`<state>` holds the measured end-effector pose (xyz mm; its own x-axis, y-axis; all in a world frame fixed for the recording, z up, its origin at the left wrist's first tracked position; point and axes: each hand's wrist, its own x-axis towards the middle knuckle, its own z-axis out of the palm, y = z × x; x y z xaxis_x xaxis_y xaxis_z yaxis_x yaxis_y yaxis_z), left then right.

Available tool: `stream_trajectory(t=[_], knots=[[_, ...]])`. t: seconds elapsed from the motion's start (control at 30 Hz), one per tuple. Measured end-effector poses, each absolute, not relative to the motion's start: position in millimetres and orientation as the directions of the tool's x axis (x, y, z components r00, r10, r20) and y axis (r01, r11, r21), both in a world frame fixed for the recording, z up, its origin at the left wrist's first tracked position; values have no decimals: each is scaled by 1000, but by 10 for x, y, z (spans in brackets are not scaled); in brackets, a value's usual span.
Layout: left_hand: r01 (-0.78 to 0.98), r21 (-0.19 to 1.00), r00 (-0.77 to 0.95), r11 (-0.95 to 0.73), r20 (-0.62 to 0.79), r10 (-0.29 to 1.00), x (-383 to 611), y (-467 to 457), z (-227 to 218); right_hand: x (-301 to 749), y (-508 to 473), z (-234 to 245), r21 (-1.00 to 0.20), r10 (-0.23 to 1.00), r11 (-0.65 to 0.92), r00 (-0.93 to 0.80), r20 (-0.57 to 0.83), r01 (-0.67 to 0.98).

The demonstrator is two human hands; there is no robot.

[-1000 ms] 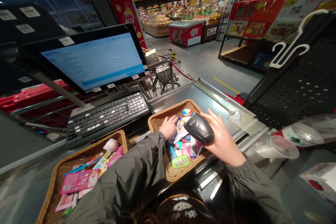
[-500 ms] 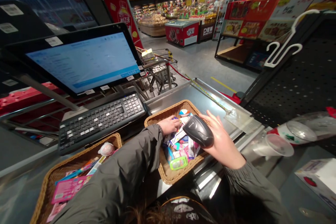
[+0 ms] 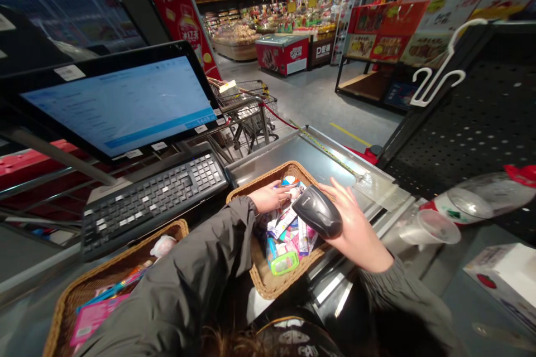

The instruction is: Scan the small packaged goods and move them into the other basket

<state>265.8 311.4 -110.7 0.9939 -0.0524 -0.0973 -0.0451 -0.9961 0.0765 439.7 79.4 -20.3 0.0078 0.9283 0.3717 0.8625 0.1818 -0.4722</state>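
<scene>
My left hand [image 3: 269, 199] reaches into a wicker basket [image 3: 268, 293], its fingers stretched over small packets [image 3: 287, 222] near the far side. I cannot see it gripping any of them. In my right hand [image 3: 355, 228] is a black barcode scanner [image 3: 317, 212], held above the basket's right side with its head tilted toward the packets. A green-rimmed pack [image 3: 285, 263] lies at the near end of the same basket. The scanner and my left fingers hide part of the contents.
Left of the basket are a keyboard [image 3: 154, 195] and a monitor [image 3: 125, 103]. A second wicker basket [image 3: 62, 304] with stationery-like items sits at lower left, partly behind my sleeve. On the right are a plastic cup [image 3: 431, 228], a bottle [image 3: 494, 198] and a white box [image 3: 502, 276].
My left hand's fingers have straightened and lifted slightly over the packets. The right hand keeps the scanner in nearly the same place. The whole view has shifted a little.
</scene>
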Motion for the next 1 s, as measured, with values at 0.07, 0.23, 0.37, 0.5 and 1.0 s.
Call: stream_trajectory(t=[0.07, 0.23, 0.37, 0.5, 1.0], knots=[[-91, 9, 994, -996, -54, -91, 2621, 3107, -898, 4394, 784, -197, -466, 925, 184, 9, 381, 866], [43, -145, 997, -988, 71, 33, 2326, 3018, -249, 4362, 761, -181, -447, 902, 190, 24, 431, 874], [241, -149, 959, -959, 189, 212, 1906, 2813, 179, 4270, 759, -159, -430, 887, 210, 15, 462, 878], [384, -147, 898, -912, 290, 331, 1450, 2506, 356, 4080, 773, -97, -405, 886, 258, -48, 462, 877], [765, 8, 579, -644, 429, 693, -146, 1502, 337, 2923, 810, 147, -260, 774, 603, -474, 420, 754]])
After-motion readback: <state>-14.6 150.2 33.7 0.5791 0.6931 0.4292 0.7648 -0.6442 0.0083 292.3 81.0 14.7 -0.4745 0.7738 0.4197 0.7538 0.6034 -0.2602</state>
